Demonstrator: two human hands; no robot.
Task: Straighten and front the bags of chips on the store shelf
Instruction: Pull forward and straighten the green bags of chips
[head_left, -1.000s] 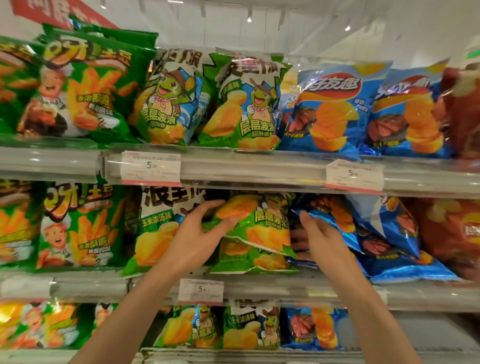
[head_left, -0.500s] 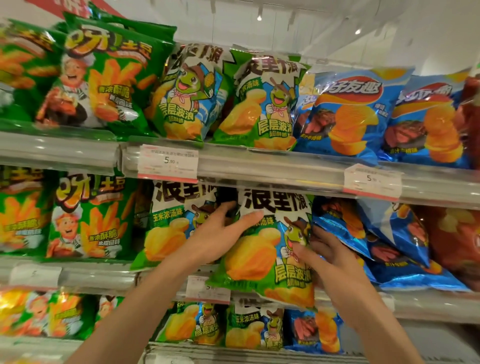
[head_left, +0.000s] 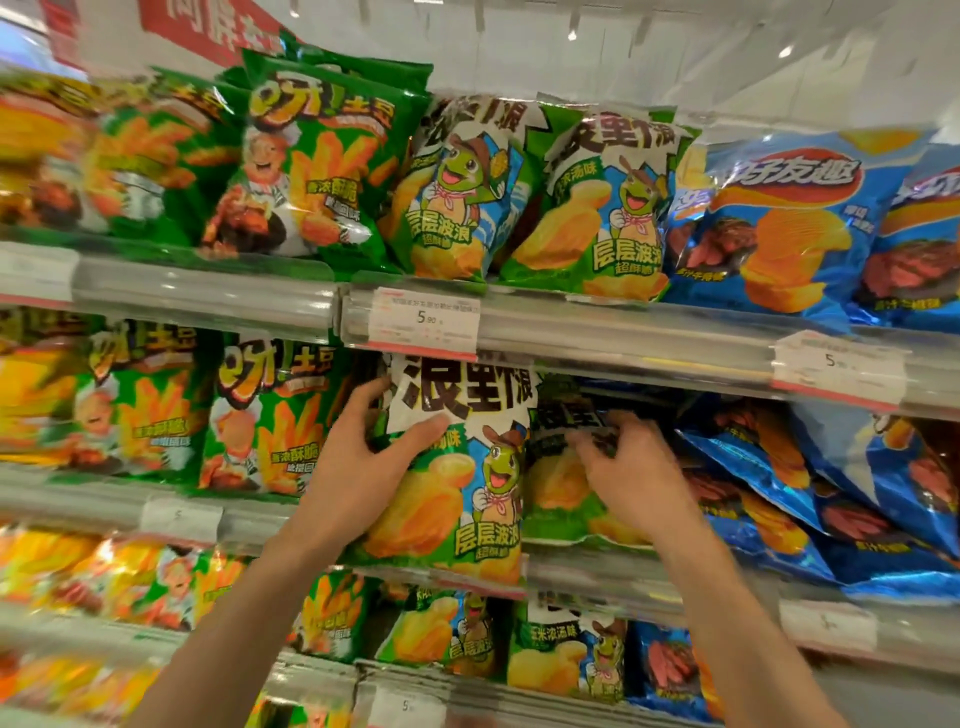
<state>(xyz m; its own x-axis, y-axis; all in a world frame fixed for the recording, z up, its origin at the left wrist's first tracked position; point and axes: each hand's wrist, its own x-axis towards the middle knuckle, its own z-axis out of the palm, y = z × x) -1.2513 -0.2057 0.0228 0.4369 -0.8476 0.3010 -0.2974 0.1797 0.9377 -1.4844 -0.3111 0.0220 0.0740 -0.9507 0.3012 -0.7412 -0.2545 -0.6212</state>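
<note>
The left hand (head_left: 358, 457) grips the upright frog bag (head_left: 457, 467) by its left edge, thumb across the front; this one looks fronted. Just right, the right hand (head_left: 628, 467) pinches the top of a sunken bag (head_left: 566, 488) behind it. Further right, blue bags (head_left: 779, 493) lie slumped, not yet straightened.

Three tiers of store shelving fill the view, each fronted by a clear plastic rail (head_left: 623, 332). White price tags (head_left: 423, 322) with red lower edges sit clipped in the rails. Above, a pale ceiling (head_left: 727, 57) carries small bright spot lights. A red sign with white characters (head_left: 208, 31) hangs at upper left.
</note>
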